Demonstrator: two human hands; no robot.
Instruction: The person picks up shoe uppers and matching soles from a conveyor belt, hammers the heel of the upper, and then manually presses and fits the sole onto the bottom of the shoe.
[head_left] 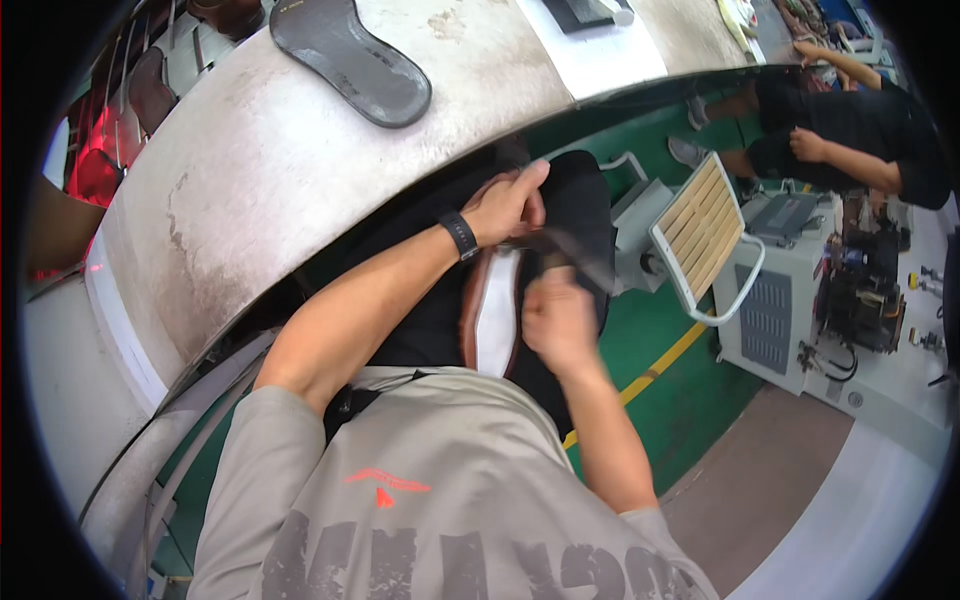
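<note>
Rests brown shoe [495, 318] on lap [412, 318], with left fingers [536, 208] curled at far end, hold unclear, and right fingers [543, 315] closed around blurred tool [575, 256]; could strike left fingers through mistimed stroke.

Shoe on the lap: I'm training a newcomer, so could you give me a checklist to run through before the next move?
1. Shoe lying along the lap, white face up: ok.
2. Left hand at the shoe's far end: ok, though its contact there is unclear.
3. Right hand closed round the tool: ok.
4. Tool's edge sharp enough in view to check: not ok, it is blurred.
5. Left fingers clear of the tool: cannot tell; they are close.
</note>
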